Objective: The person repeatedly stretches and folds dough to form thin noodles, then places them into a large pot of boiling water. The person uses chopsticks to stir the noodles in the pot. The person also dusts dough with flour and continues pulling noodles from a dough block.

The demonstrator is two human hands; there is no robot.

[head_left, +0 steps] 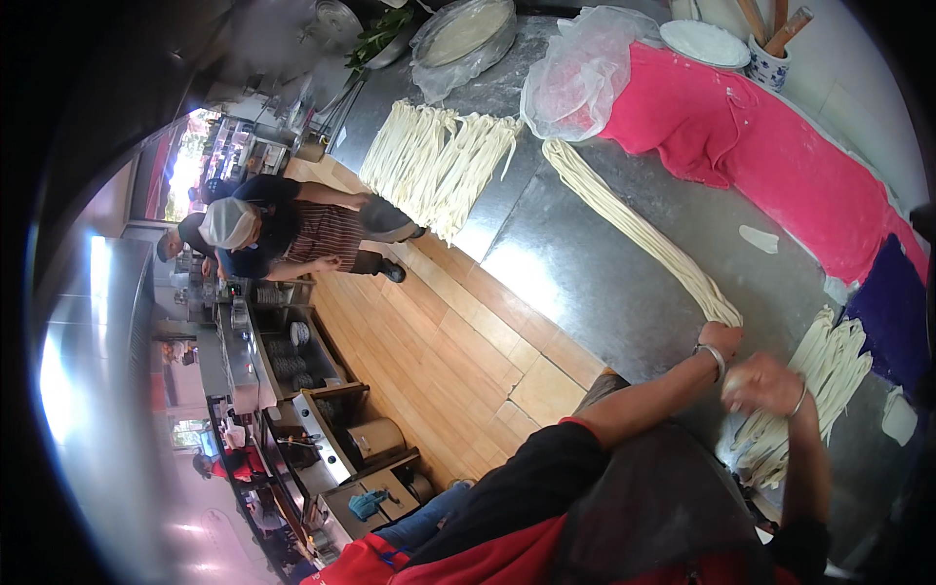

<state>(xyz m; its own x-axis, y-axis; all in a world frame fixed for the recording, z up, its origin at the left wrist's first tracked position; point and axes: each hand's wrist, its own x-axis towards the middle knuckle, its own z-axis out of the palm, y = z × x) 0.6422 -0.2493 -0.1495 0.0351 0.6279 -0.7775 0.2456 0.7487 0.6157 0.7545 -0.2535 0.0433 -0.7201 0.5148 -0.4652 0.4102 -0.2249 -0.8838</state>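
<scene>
A long bundle of pulled noodles (639,226) stretches diagonally over the steel counter (595,292). My left hand (721,337) is closed around its near end. Close beside it, my right hand (765,384) is raised over the edge of a pile of floured noodles (834,366); motion smears its fingers, so whether it holds anything is unclear. Farther off, at the far left end of the counter, lies another wide batch of cut noodles (439,166), with strands hanging toward the counter's edge.
A pink cloth (741,146) and a purple cloth (892,307) cover things along the wall. Near them are plastic sheeting (580,83), a plate of white flour (704,44), a patterned pot (768,68) with wooden sticks and a dough scrap (759,239). A person in a striped apron (327,234) stands across the aisle.
</scene>
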